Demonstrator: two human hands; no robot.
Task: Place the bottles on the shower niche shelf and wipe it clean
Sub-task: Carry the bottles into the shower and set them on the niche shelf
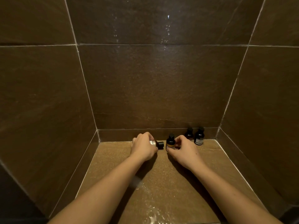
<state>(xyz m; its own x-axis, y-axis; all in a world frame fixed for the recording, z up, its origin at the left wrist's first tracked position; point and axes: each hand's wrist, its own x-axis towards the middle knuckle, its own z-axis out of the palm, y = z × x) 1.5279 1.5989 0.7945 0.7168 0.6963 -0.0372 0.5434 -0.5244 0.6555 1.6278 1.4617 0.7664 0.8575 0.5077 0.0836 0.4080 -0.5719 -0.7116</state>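
My left hand (143,147) is closed around a small dark bottle (159,144) held sideways, its black cap pointing right. My right hand (184,151) has its fingers around a small amber bottle with a yellow label (170,141), which stands upright on the shelf (113,159). Two more dark bottles stand upright near the back right corner: one with a brownish label (189,134) and one with a white label (199,136). All are on the brown tiled shelf floor near the back wall.
Dark brown tiled walls enclose the shelf on the left (48,102), back (161,86) and right (267,102). Water drops streak the back wall, and a wet patch (150,206) glistens on the shelf near the front edge.
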